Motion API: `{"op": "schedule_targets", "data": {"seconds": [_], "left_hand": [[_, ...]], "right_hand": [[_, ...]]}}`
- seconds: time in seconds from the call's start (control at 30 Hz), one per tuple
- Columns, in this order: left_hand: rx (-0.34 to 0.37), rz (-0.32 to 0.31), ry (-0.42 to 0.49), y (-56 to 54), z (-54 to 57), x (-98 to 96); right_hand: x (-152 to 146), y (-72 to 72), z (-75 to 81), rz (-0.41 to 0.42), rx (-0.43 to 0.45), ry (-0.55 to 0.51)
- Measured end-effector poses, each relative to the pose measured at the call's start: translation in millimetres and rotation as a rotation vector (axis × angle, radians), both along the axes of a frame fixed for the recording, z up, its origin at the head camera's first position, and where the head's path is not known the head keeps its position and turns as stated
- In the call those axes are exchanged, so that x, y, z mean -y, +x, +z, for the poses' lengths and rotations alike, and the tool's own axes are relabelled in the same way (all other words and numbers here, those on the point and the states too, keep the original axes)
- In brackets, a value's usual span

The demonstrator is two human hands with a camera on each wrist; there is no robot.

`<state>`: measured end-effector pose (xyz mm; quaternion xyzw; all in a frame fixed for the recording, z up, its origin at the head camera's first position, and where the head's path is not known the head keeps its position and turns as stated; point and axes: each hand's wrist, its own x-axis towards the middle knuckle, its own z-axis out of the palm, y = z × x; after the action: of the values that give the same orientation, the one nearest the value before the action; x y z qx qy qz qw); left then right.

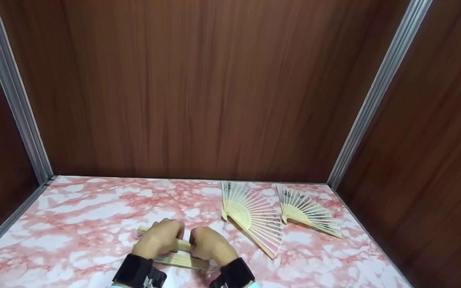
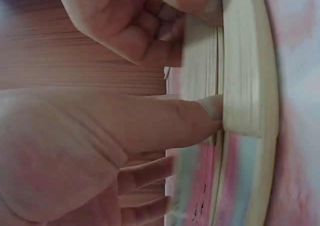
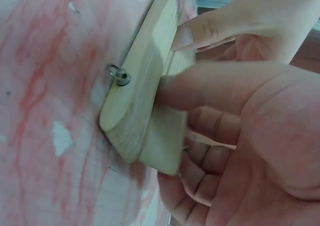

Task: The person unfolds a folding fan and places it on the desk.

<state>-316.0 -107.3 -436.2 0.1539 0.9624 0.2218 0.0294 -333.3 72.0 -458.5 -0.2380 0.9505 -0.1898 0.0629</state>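
Note:
Two folded bamboo fans lie side by side near the table's front. My left hand (image 1: pixel 161 237) grips the far folded fan (image 1: pixel 184 245), its thumb on the near face and its fingers behind. The right hand (image 1: pixel 210 245) pinches the same fan toward its right end. Right beside it, on my side, is the near folded fan (image 1: pixel 184 261), with a metal ring (image 3: pixel 119 75) at its pivot end. In the left wrist view, the left thumb (image 2: pixel 195 116) sits at the gap between the two stacks. Pink and green bands show past the bare ribs.
An open fan (image 1: pixel 250 214) is spread on the table right of my hands, and a second open fan (image 1: pixel 308 212) lies farther right. The pink-and-white marbled table (image 1: pixel 94 216) is enclosed by brown wood-grain panels (image 1: pixel 190 92) with grey metal corner posts.

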Motion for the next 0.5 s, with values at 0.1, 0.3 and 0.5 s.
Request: {"op": "schedule_targets", "data": {"seconds": [0.1, 0.3, 0.5], "left_hand": [[-0.019, -0.034, -0.007, -2.5, -1.3, -0.2], [-0.309, -0.128, -0.008, -4.1, 11.3, -6.0], [-0.73, -0.146, -0.055, -1.3, 19.9, -16.6]], "right_hand": [[0, 2.7, 3.2, -0.013, -0.007, -0.001], [0, 14.5, 33.1, -0.064, -0.002, -0.106], [-12, 12.3, 45.6, -0.057, -0.258, -0.098]]}}
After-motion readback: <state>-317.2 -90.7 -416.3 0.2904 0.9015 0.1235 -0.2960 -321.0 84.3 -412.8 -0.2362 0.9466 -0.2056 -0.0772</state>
